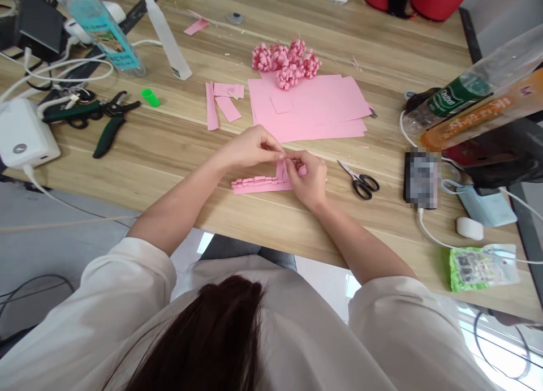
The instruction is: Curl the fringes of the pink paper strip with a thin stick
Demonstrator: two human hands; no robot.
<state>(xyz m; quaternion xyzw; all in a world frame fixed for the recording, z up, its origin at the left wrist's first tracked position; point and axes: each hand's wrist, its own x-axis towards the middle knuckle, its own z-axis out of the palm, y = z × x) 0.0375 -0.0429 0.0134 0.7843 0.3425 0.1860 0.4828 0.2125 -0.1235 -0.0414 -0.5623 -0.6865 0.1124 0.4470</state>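
As our forearms angle inward over the desk (pixel 169 147), both hands meet close together: the left hand (pixel 250 147) pinches the raised end of a pink paper strip (pixel 258 184) between its fingertips, and the right hand (pixel 307 179) pinches just beside it. The strip lies flat near the desk's edge, with scissors (pixel 360 181) nearby on the right.
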